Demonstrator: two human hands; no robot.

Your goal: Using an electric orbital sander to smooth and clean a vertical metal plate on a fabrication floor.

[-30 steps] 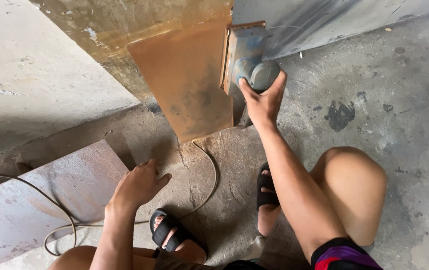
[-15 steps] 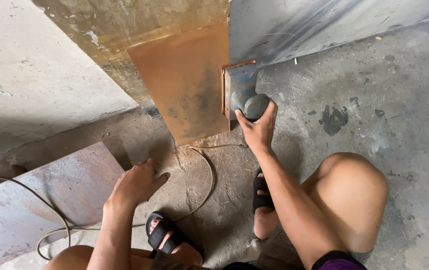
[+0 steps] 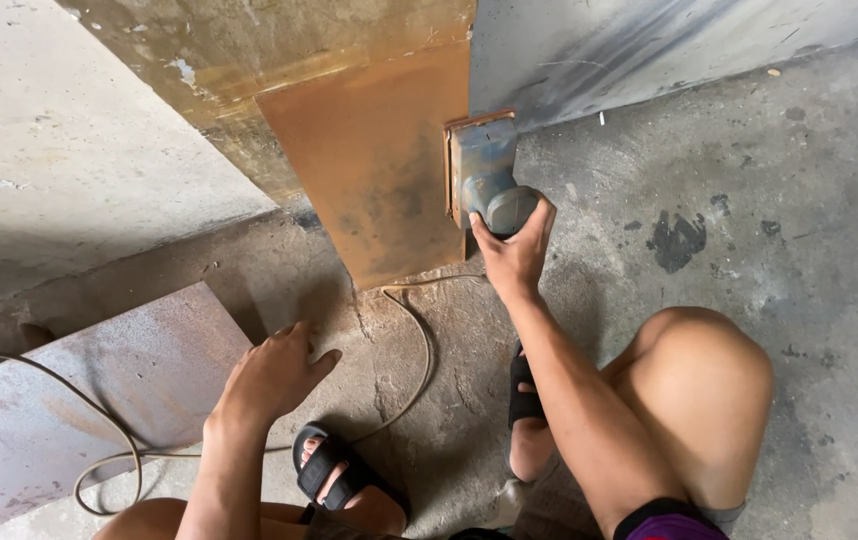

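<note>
A cracked grey concrete floor carries a tall rust-brown steel plate standing upright against a wall. A flat rusty metal sheet lies at lower left, a thin cable curling beside it. The right hand holds, in a closed grip, a blue-grey electric sander pressed against the plate's right edge. The left hand hangs loosely open just above the sheet's corner.

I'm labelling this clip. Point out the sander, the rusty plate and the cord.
sander (image 3: 484, 180), head view, on its blue-grey body.
rusty plate (image 3: 374, 160), head view, on its brown face.
cord (image 3: 427, 350), head view, on its curve over the floor.
</note>
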